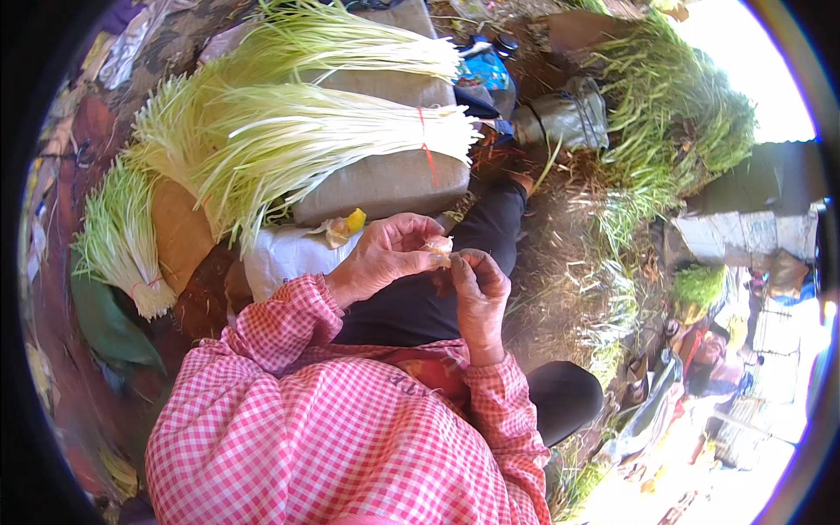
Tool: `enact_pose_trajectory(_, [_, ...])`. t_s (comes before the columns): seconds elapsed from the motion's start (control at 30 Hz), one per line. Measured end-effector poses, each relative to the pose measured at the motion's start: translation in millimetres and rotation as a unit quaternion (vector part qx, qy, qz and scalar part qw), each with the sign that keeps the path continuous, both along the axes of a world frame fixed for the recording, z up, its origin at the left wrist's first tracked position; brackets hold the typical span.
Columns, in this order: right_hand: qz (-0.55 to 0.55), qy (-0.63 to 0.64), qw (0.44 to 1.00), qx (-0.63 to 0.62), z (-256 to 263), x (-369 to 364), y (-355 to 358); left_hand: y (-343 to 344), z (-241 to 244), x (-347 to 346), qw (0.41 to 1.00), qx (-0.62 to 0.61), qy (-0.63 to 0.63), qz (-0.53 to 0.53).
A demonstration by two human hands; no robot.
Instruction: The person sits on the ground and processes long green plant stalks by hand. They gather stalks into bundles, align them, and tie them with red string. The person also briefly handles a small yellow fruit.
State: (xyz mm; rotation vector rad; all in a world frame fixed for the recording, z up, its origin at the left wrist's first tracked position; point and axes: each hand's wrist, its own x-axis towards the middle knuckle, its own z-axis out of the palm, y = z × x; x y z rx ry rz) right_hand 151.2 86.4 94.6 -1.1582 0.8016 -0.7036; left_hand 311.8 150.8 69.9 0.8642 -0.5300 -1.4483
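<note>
My left hand (392, 251) holds a small pale-orange piece of fruit (438, 245), which looks like peeled citrus, between thumb and fingers. At its lower right edge, my right hand (482, 289) pinches the same piece with thumb and forefinger. Both hands are above my dark trouser leg (400, 312). Just left of them, a bit of yellow-orange citrus peel (348, 226) lies on a white woven sack (289, 256). Beyond it, a bundle of pale garlic chives (354, 131), tied with red string, rests on a brown padded block (387, 184).
More chives (367, 49) lie on the block's far side. A tied bunch (141, 262) is at the left. Blue printed cloth (485, 71) and a grey wrapped bundle (567, 118) are beyond my foot. Loose green leaves (682, 111) and straw cover the ground at right.
</note>
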Motion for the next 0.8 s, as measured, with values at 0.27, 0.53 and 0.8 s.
enact_pose_trajectory(0.27, [-0.190, 0.117, 0.975, -0.021, -8.4, -77.6, -11.3, -17.8, -4.0, -3.3, 0.991, 0.020, 0.106, -0.085])
enact_pose_trajectory(0.53, [-0.102, 0.202, 0.955, -0.189, 28.2, -73.8, 16.6, -25.8, 0.5, -28.6, 0.978, -0.034, 0.094, -0.183])
enact_pose_trajectory(0.8, [-0.085, 0.340, 0.854, -0.385, 26.8, -101.1, 36.2, -11.3, 32.7, -50.4, 0.968, -0.087, 0.020, -0.235])
